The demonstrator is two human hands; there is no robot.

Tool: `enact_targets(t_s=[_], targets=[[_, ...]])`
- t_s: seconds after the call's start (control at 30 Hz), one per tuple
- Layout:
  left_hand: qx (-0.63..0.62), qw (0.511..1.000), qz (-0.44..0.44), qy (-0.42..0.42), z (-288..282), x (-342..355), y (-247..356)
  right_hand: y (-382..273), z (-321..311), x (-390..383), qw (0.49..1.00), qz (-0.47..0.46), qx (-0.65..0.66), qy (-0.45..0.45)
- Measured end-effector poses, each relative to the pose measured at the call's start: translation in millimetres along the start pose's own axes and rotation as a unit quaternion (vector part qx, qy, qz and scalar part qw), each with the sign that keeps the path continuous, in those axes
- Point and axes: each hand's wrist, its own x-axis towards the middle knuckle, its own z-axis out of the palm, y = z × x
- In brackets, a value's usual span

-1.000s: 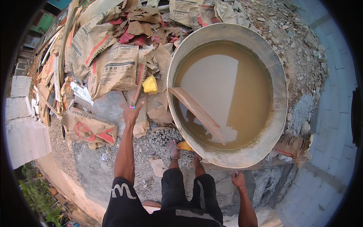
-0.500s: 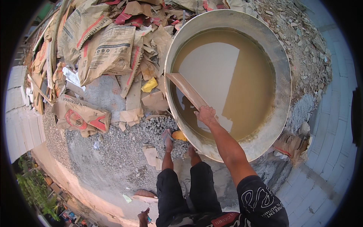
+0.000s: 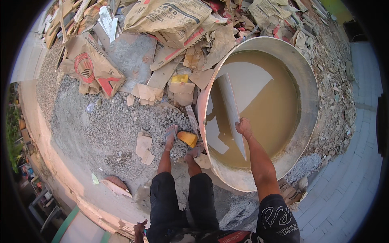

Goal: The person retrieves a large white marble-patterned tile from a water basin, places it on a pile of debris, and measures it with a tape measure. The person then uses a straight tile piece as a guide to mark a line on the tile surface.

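Observation:
A large round tub (image 3: 310, 91) holds murky brown water (image 3: 279, 117). Over its left half, my right hand (image 3: 244, 127) grips a thin flat tile-like panel (image 3: 231, 106) by its right-hand edge. The pale panel is tilted steeply and seen nearly edge-on; its lower end is close to the water, though contact is unclear. My left hand (image 3: 139, 230) hangs low beside my left leg, away from the tub. Its fingers look curled round a small, partly bluish object too small to name.
Torn paper cement bags (image 3: 170, 20) and scraps heap up behind and left of the tub. Grey gravel (image 3: 121, 125) spreads around my sandalled feet. A yellow-orange chunk (image 3: 187, 139) lies between my feet and the tub. Rubble (image 3: 334, 97) banks along the right side.
The panel has swung from slanting across the tub's left rim to standing more lengthwise inside the tub. My right hand keeps hold of it. The view has shifted, too.

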Motion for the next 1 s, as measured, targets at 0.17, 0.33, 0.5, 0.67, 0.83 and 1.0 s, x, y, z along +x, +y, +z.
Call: enact_targets(t_s=[0.17,0.33,0.5,0.67,0.83,1.0], targets=[[0.01,1.0,0.01,-0.011,14.1,-4.2,17.5,75.6,-66.4,-35.4,0.997,-0.04,-0.067,0.012],[-0.017,0.999,0.019,-0.033,24.8,-3.1,26.1,71.9,-124.6,-61.6,0.997,-0.042,-0.064,-0.027],[-0.014,0.996,0.07,-0.052,38.8,-14.2,61.6,66.6,-159.3,-115.5,0.99,-0.031,-0.115,-0.072],[-0.029,0.99,0.113,-0.075,37.5,-11.6,75.2,49.5,-180.3,-200.3,0.996,-0.031,-0.069,-0.049],[0.031,0.973,0.211,-0.092,42.8,-8.6,110.6,27.4,-248.4,-303.0,0.994,-0.001,-0.064,-0.09],[0.098,0.935,0.331,-0.079,56.6,-35.9,200.4,4.7,-301.8,-410.1,0.994,0.04,-0.055,-0.089]])
